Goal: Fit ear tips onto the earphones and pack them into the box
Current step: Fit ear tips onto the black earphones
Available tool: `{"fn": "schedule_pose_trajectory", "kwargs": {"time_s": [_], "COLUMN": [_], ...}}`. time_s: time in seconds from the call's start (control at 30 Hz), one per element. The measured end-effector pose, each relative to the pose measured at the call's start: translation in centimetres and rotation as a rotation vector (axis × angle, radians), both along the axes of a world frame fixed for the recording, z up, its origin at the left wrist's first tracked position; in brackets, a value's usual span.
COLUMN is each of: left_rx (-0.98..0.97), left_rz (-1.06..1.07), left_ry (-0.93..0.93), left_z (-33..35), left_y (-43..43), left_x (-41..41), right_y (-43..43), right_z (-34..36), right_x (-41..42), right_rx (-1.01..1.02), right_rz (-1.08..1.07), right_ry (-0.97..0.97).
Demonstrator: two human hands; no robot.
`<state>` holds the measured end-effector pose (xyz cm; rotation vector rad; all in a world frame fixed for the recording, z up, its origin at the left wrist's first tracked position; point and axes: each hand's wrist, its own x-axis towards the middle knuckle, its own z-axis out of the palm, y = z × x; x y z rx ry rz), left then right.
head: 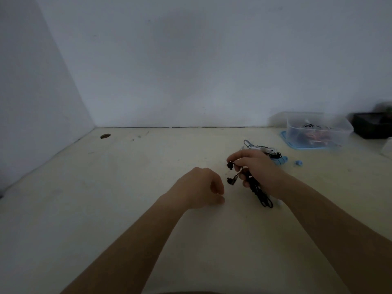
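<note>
My right hand (255, 168) grips a bundled pair of black wired earphones (257, 192) above the pale table. Two black earbuds stick out to the left of its fingers, one at the fingertips (230, 165) and one lower (231, 181). The coiled black cable hangs below the hand toward me. My left hand (200, 186) hovers just left of the earbuds with its fingers curled in; whether it holds anything small is hidden. A clear plastic box (318, 129) with a blue lid under it stands at the back right and holds more earphones.
A heap of white, grey and blue cables (265, 150) lies behind my right hand. A small blue piece (298, 163) sits to its right. A black box (372, 125) stands at the far right. The wall closes off the back and left; a round hole (105, 136) marks the table's far left.
</note>
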<state>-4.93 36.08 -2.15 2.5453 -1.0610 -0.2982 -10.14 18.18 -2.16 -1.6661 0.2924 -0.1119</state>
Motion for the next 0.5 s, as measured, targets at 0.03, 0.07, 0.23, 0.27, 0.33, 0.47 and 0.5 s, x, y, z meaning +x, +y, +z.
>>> {"fn": "schedule_pose_trajectory", "kwargs": {"time_s": [0.03, 0.07, 0.23, 0.27, 0.33, 0.47, 0.5], "left_rx": [0.004, 0.000, -0.019, -0.036, -0.108, -0.440, -0.532], "left_rz": [-0.004, -0.002, 0.004, 0.001, 0.014, 0.129, 0.159], "left_ry": [-0.013, -0.018, -0.004, 0.009, 0.039, 0.149, 0.201], "left_z": [-0.1, -0.1, -0.4, -0.4, -0.2, 0.6, 0.7], "left_y": [-0.1, 0.0, -0.2, -0.3, -0.2, 0.1, 0.0], "left_x": [0.0, 0.0, 0.6, 0.7, 0.8, 1.6, 1.9], "right_y": [0.0, 0.1, -0.2, -0.3, -0.4, -0.8, -0.8], "right_z": [0.0, 0.0, -0.4, -0.6, -0.9, -1.2, -1.2], "right_x": [0.1, 0.1, 0.7, 0.8, 0.8, 0.9, 1.0], "right_rx": [-0.005, -0.010, 0.014, 0.001, -0.025, 0.021, 0.048], "right_rz": [0.009, 0.019, 0.073, 0.086, 0.117, 0.125, 0.111], "right_ry": [-0.001, -0.002, 0.000, -0.005, -0.029, -0.063, -0.070]}}
